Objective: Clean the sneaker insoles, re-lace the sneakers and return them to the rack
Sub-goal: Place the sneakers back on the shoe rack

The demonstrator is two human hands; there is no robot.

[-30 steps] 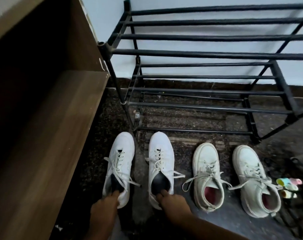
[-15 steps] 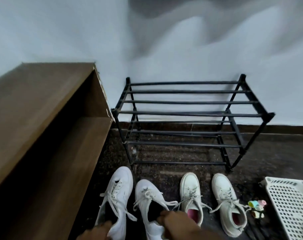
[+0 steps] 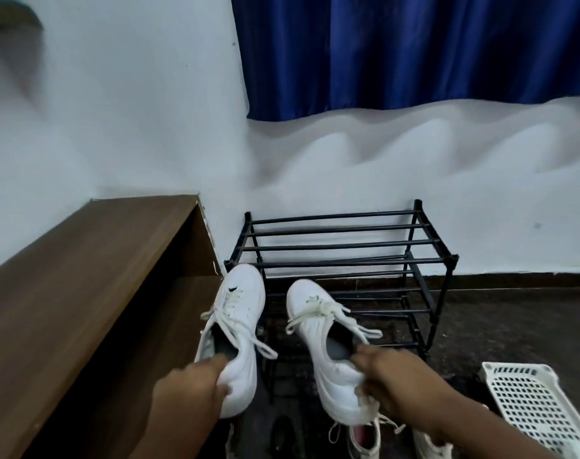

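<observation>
Two white laced sneakers are up in the air in front of the black metal shoe rack (image 3: 341, 246). My left hand (image 3: 191, 385) grips the heel of the left sneaker (image 3: 237, 326), with fingers inside its opening. My right hand (image 3: 391, 379) grips the heel of the right sneaker (image 3: 325, 346) the same way. Both toes point toward the rack. The rack's shelves hold nothing. A second, cream pair (image 3: 364, 440) with pink lining lies on the floor under my right arm, mostly hidden.
A brown wooden bench or cabinet (image 3: 83, 276) runs along the left, close to the left sneaker. A white perforated plastic basket (image 3: 533, 399) sits on the dark floor at the right. A white wall and a blue curtain (image 3: 414, 48) stand behind the rack.
Both hands have lifted the white pair off the floor and raised it toward the rack. The view has tilted up and pulled back, bringing the curtain into sight.
</observation>
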